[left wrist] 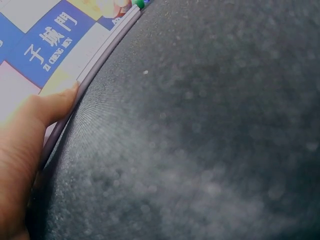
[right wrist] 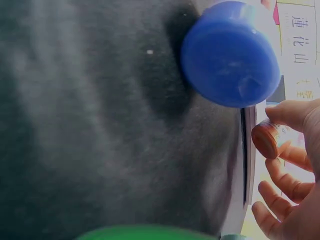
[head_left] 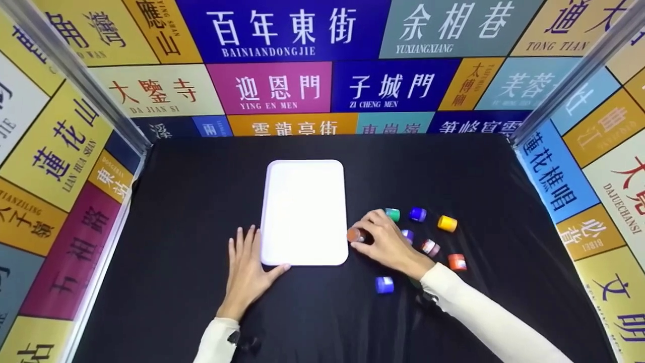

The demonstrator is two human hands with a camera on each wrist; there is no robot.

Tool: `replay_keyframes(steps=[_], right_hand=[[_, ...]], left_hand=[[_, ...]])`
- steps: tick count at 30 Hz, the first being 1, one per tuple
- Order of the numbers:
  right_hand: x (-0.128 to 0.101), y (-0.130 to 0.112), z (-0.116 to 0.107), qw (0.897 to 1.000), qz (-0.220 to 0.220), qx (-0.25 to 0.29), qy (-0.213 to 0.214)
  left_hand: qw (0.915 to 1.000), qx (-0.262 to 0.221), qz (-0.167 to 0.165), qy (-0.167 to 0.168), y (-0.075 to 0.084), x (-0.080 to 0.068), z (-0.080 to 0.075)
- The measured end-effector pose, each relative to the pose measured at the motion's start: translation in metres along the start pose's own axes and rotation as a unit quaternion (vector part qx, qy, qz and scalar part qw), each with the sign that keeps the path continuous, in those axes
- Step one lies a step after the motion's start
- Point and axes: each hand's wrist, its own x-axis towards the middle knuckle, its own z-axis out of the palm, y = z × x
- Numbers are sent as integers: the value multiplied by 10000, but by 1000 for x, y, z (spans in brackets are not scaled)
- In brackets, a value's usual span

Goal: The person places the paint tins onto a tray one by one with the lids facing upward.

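left hand: lies flat, palm down, fingers straight and held close together, pointing away from the body; thumb splayed out to the right; wrist straight, forearm in a white sleeve running back toward the lower edge of the head view; in the left wrist view only the thumb side of the hand shows, thumb extended. right hand: palm down, fingers curled, thumb and fingertips pinched together at the left side of the hand; in the right wrist view the fingers are bent inward with the thumb above them; right forearm in a white sleeve, angled in from the lower right.
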Motion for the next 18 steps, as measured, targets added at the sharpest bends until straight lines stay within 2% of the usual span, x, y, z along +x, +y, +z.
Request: replay_keyframes(steps=[10, 15, 18], right_hand=[[22, -10, 14, 9998, -112, 187, 2], [35, -8, 15, 9989, 277, 346, -148], [39, -4, 17, 9971, 587, 440, -195]], left_hand=[[10000, 31, 44, 75, -5, -8, -1], [9999, -27, 89, 118, -4, -6, 0], [9999, -33, 110, 35, -2, -3, 2]])
